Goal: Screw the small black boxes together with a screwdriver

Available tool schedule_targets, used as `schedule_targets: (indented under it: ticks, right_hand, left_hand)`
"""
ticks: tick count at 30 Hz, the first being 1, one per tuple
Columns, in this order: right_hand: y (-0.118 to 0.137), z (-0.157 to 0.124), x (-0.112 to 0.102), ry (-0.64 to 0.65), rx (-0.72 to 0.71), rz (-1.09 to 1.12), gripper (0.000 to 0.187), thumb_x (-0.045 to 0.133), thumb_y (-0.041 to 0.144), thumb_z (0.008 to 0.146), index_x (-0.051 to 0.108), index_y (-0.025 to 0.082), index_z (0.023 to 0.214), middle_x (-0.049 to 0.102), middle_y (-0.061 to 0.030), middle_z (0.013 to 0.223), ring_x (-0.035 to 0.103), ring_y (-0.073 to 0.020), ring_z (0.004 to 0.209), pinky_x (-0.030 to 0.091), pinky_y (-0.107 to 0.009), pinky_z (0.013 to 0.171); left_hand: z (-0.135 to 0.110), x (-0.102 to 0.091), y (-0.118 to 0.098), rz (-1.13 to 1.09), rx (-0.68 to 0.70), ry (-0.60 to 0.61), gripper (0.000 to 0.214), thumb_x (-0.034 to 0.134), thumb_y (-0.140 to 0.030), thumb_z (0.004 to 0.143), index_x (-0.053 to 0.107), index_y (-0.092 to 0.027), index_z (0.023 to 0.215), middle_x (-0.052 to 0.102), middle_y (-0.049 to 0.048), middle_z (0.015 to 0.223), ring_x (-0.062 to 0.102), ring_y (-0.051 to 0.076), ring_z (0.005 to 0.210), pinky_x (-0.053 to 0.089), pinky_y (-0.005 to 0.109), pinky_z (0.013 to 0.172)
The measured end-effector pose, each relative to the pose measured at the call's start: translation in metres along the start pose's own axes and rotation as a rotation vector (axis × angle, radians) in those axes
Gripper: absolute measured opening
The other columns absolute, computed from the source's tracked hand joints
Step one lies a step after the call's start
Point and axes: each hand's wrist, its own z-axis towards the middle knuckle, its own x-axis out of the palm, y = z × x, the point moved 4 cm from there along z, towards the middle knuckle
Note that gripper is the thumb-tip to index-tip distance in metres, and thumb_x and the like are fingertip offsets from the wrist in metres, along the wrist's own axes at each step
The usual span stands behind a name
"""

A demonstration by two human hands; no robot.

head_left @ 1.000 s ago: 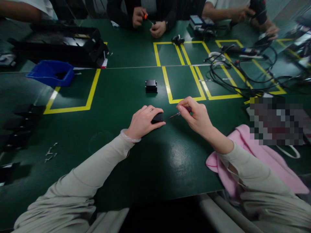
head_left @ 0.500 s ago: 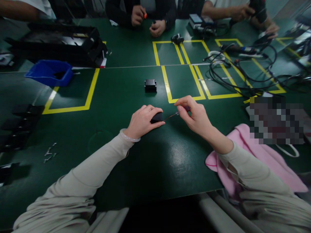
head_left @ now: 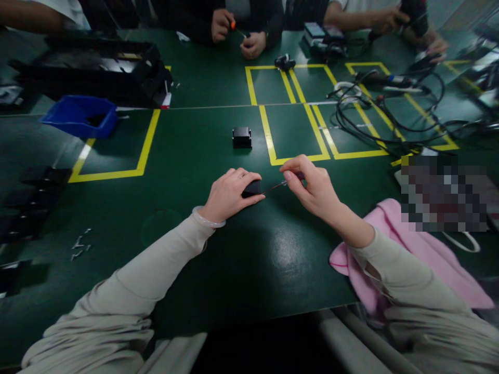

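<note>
My left hand (head_left: 229, 195) lies curled over a small black block (head_left: 251, 188) on the green table (head_left: 202, 259), pressing it down. My right hand (head_left: 314, 188) pinches the handle of a thin screwdriver (head_left: 277, 186). Its shaft slants down to the left and its tip meets the right side of the black block. A second small black block (head_left: 242, 137) stands alone farther back, just left of a yellow-taped square.
A blue bin (head_left: 80, 116) and black trays (head_left: 93, 70) are at the back left. Tangled black cables (head_left: 374, 114) cover the back right. A pink cloth (head_left: 409, 259) lies under my right forearm. Small screws (head_left: 79, 245) lie at the left. Other people's hands (head_left: 237, 34) work at the far edge.
My right hand shifted very slightly on the screwdriver handle; the left hand and block stayed put. The person across the table moved their hands a little.
</note>
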Motion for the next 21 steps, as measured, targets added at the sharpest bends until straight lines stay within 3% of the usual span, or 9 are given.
schedule_targets:
  ticks: [3,8,14,21]
  right_hand:
    - [-0.0015,0.0000,0.0004,0.004,0.008,-0.012,0.018,0.052,0.037,0.102,0.059,0.023,0.095,0.062,0.0006,0.072,0.059,-0.0135,0.060,0.043,-0.025,0.057]
    - [-0.0010,-0.0004,0.0007,-0.006,-0.006,-0.003,0.016,0.048,0.033,0.103,0.060,0.022,0.105,0.065,-0.0016,0.081,0.063,-0.0147,0.067,0.047,-0.027,0.064]
    - [0.0000,0.0004,-0.0003,0.016,-0.014,-0.008,0.016,0.052,0.035,0.103,0.060,0.022,0.098,0.065,-0.0008,0.077,0.062,-0.0140,0.063,0.044,-0.026,0.059]
    - [-0.0003,0.0001,0.0001,0.013,-0.007,0.007,0.014,0.049,0.031,0.102,0.060,0.022,0.104,0.066,-0.0008,0.079,0.062,-0.0142,0.065,0.046,-0.026,0.062]
  left_hand:
    - [-0.0002,0.0005,0.0005,-0.002,0.005,-0.006,0.046,0.059,-0.061,0.096,0.064,-0.025,0.124,0.068,0.0071,0.114,0.060,0.026,0.102,0.047,0.037,0.087]
    - [-0.0005,0.0007,0.0008,0.004,0.003,-0.007,0.047,0.058,-0.062,0.096,0.064,-0.025,0.124,0.068,0.0068,0.113,0.060,0.025,0.100,0.047,0.037,0.085]
    - [-0.0002,0.0002,-0.0001,0.000,-0.001,-0.005,0.046,0.060,-0.060,0.095,0.065,-0.024,0.124,0.068,0.0071,0.114,0.059,0.025,0.100,0.047,0.037,0.085]
    - [-0.0007,-0.0001,0.0000,-0.011,-0.001,-0.009,0.046,0.060,-0.060,0.096,0.064,-0.025,0.124,0.068,0.0071,0.115,0.059,0.025,0.100,0.047,0.036,0.086]
